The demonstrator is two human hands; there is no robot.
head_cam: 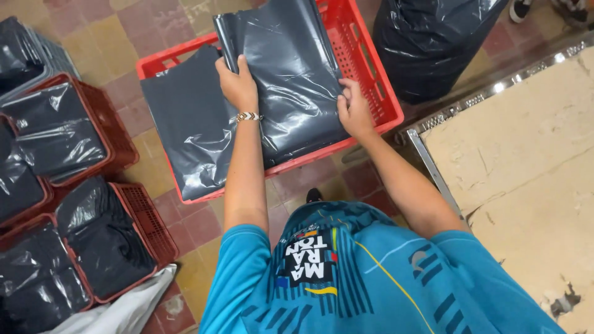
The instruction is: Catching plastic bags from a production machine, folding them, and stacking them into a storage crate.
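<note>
Reaching down over the tiled floor [185, 235], both arms are stretched into the red crate [371, 74], where a grey plastic bag [291, 80] is laid flat on a second bag [185, 130], seemingly for neat stacking. Its folded left edge is gripped by the left hand [237, 83], fingers curled around it. Its right edge is pinched between bent fingers by the right hand [354, 110].

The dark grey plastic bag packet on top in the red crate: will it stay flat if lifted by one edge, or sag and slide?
The packet will probably sag: its film is thin and wrinkled. The glossy surface looks slippery, so it may slide over the packet beneath. It seems light; the left hand and right hand hold it only by the edges.
</note>
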